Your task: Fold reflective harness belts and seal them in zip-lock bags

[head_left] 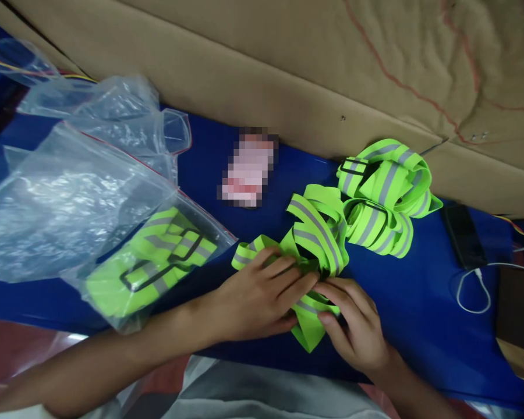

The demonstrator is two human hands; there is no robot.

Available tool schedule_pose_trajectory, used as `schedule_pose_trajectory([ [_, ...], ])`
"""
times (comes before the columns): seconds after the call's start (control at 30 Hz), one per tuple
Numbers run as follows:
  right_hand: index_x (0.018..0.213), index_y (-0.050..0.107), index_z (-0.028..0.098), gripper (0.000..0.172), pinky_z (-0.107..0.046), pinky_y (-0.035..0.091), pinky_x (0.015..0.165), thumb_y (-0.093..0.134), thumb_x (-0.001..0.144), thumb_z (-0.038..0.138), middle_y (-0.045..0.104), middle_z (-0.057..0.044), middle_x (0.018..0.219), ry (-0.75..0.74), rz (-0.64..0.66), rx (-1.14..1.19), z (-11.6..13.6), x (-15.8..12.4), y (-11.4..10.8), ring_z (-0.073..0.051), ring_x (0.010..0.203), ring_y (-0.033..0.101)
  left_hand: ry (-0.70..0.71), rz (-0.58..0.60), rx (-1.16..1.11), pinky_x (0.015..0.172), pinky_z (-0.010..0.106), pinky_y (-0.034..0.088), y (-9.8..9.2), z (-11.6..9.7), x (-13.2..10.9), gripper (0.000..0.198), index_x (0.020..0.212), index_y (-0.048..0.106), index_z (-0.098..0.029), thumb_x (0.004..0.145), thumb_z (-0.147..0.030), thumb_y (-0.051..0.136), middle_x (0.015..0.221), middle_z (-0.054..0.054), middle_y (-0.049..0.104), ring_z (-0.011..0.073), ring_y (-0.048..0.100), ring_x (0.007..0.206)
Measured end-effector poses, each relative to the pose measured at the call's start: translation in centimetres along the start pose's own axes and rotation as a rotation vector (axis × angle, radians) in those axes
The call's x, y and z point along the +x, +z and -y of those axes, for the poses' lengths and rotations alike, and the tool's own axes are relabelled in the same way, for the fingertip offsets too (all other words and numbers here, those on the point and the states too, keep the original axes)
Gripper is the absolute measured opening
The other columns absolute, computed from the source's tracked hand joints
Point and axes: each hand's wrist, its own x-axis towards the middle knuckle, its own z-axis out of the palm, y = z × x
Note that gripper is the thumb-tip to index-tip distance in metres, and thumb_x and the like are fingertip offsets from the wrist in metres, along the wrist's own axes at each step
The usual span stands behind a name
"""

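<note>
Both hands meet over a tangled lime-green reflective strap (317,227) with grey stripes, close to the front edge of the blue table. My left hand (266,294) is closed on the strap, its fingers bent over the webbing. From the other side my right hand (353,320) pinches the same strap, thumb below and fingers above. A folded end of webbing hangs down between them. The exact grip points are partly hidden under the fingers. Just beyond lies a second bundle of reflective straps (386,180) with black buckles.
Left on the blue table (419,314) are clear plastic bags (61,198), one holding a folded reflective strap (152,262). A blurred-out pink and white item (248,169) lies behind. Rightward are a black device (463,235) with a white cable and a brown box (519,314). Brown board borders the back.
</note>
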Motion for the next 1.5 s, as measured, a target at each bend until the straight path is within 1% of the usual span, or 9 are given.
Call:
schedule_pose_trajectory([
  [0.1,0.150,0.050,0.024,0.047,-0.035,0.058,0.094,0.057,0.103,0.028,0.069,-0.009,0.118,0.116,-0.049,-0.004,-0.1,0.1,0.1,-0.022,0.108,0.068,0.011,-0.022,-0.014,0.106,0.044,0.040,0.0,0.1,-0.1,0.052,0.140,0.057,-0.010,0.099,-0.042,0.063,0.117,0.009,0.074,0.0267,0.064,0.113],
  [0.23,0.154,0.048,0.027,0.053,-0.038,0.059,0.097,0.059,0.103,0.032,0.061,-0.012,0.132,0.260,-0.133,-0.097,-0.6,0.4,-0.5,-0.024,0.117,0.065,0.031,-0.077,-0.059,0.100,0.043,0.043,0.0,0.0,-0.1,0.043,0.116,0.070,-0.015,0.099,-0.054,0.063,0.099,0.006,0.074,0.0248,0.066,0.103],
  [0.43,0.154,0.049,0.027,0.054,-0.043,0.057,0.104,0.060,0.103,0.038,0.053,-0.014,0.145,0.296,-0.139,-0.191,-1.2,0.7,-0.9,-0.031,0.136,0.056,0.108,-0.067,-0.083,0.101,0.042,0.043,0.1,-0.2,-0.1,0.033,0.090,0.074,-0.019,0.102,-0.047,0.062,0.111,0.005,0.075,0.0206,0.066,0.101],
  [0.57,0.153,0.050,0.026,0.054,-0.039,0.061,0.094,0.061,0.103,0.043,0.060,-0.013,0.132,0.307,-0.083,-0.196,-1.2,0.8,-0.7,-0.028,0.123,0.065,0.070,-0.117,-0.073,0.109,0.044,0.038,-0.1,-0.5,-0.2,0.030,0.092,0.074,-0.019,0.103,-0.044,0.063,0.126,0.005,0.074,0.0216,0.064,0.116],
  [0.7,0.145,0.056,0.026,0.047,-0.034,0.061,0.083,0.064,0.102,0.042,0.068,-0.009,0.115,0.295,-0.021,-0.134,-0.9,0.9,-0.6,-0.023,0.102,0.072,-0.053,-0.154,-0.086,0.105,0.042,0.040,0.0,-0.3,-0.1,0.014,0.100,0.072,-0.019,0.101,-0.031,0.067,0.114,0.004,0.076,0.0204,0.065,0.110],
  [0.83,0.133,0.062,0.025,0.034,-0.028,0.056,0.070,0.066,0.102,0.036,0.068,-0.002,0.090,0.217,0.025,-0.029,-0.5,0.9,-0.7,-0.016,0.077,0.068,-0.134,-0.063,-0.037,0.099,0.043,0.040,0.5,0.1,0.0,0.032,0.107,0.069,-0.017,0.102,-0.048,0.062,0.108,0.006,0.074,0.0228,0.064,0.103],
  [1.03,0.136,0.062,0.023,0.033,-0.026,0.055,0.070,0.063,0.103,0.025,0.069,-0.001,0.086,0.108,0.048,0.088,0.1,0.7,-0.7,-0.015,0.077,0.067,-0.132,-0.034,-0.026,0.100,0.046,0.039,0.8,0.2,0.0,0.040,0.104,0.065,-0.014,0.099,-0.054,0.064,0.104,0.008,0.073,0.0273,0.061,0.103],
  [1.3,0.121,0.066,0.022,0.020,-0.027,0.051,0.068,0.059,0.103,0.019,0.069,-0.002,0.085,0.056,-0.048,0.049,0.3,0.9,-1.1,-0.014,0.074,0.066,-0.222,-0.117,-0.520,0.088,0.038,0.042,-1.2,0.1,0.1,0.030,0.112,0.056,-0.019,0.091,-0.031,0.073,0.102,0.006,0.068,0.0217,0.061,0.095],
  [1.5,0.114,0.066,0.022,0.014,-0.031,0.049,0.066,0.057,0.104,0.025,0.071,-0.002,0.085,0.026,0.031,-0.029,0.1,1.0,-0.8,-0.017,0.073,0.066,-0.225,-0.164,-0.886,0.085,0.034,0.048,-2.6,0.3,0.2,0.041,0.118,0.059,-0.022,0.078,-0.013,0.065,0.106,0.006,0.067,0.0208,0.063,0.096],
])
